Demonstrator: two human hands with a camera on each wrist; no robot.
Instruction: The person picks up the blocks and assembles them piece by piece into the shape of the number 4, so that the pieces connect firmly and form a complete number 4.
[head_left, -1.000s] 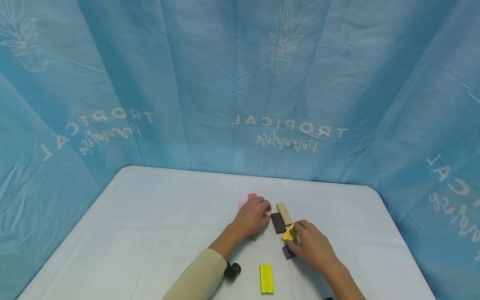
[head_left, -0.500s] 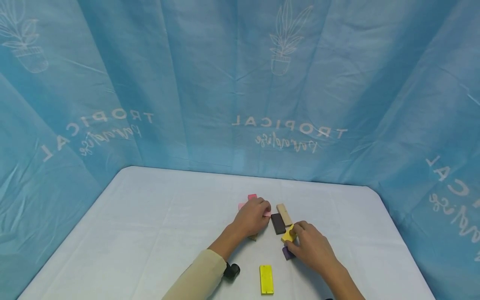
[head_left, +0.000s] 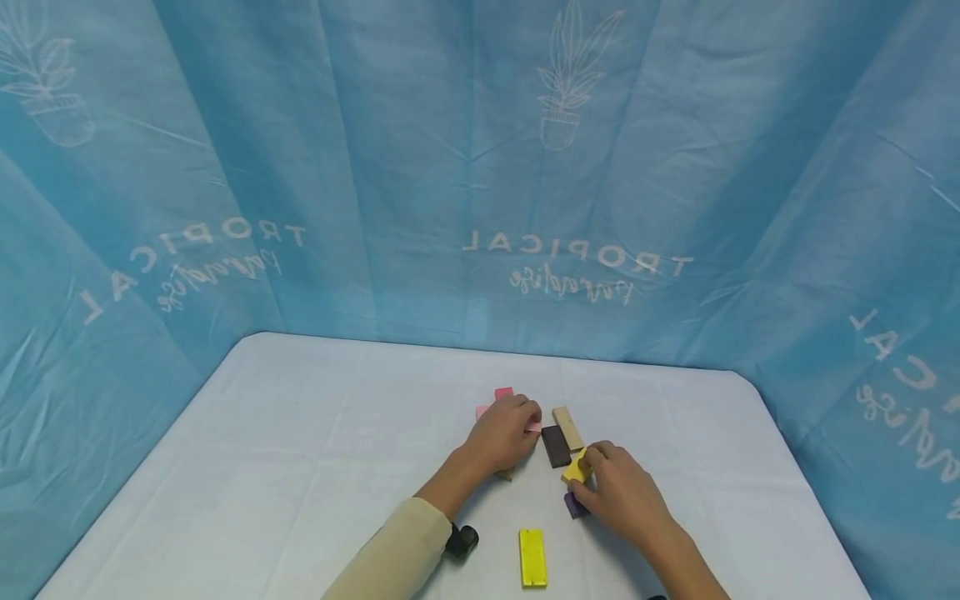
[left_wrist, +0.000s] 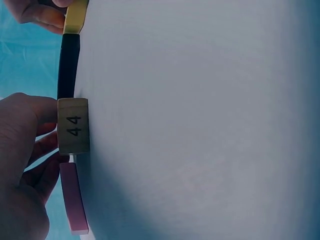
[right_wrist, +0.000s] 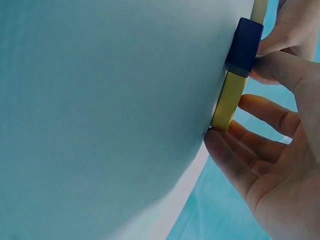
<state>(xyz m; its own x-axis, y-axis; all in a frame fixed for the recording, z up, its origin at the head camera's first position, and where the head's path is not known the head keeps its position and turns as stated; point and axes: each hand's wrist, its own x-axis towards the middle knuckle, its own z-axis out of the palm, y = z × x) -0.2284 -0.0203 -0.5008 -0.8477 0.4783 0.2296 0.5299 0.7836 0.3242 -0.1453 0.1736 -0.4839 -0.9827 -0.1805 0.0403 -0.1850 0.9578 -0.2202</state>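
Two yellow: one yellow block (head_left: 576,468) in the right hand's (head_left: 628,496) thumb-and-finger grip, one loose yellow block (head_left: 533,559), flat and oblong, farthest from the white desk's (head_left: 337,450) far edge. One dark block (head_left: 557,447), one purple block (head_left: 576,506), one smooth pale wooden block (head_left: 567,428), one squared wooden block marked 44 (left_wrist: 73,125). The left hand (head_left: 506,433) pinches a pink block (head_left: 534,427); pink pieces partly hidden, uncountable.

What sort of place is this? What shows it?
Probably an improvised recording booth: a blue curtain with mirrored lettering hangs behind and along both sides of a plain white table, where small coloured blocks lie.
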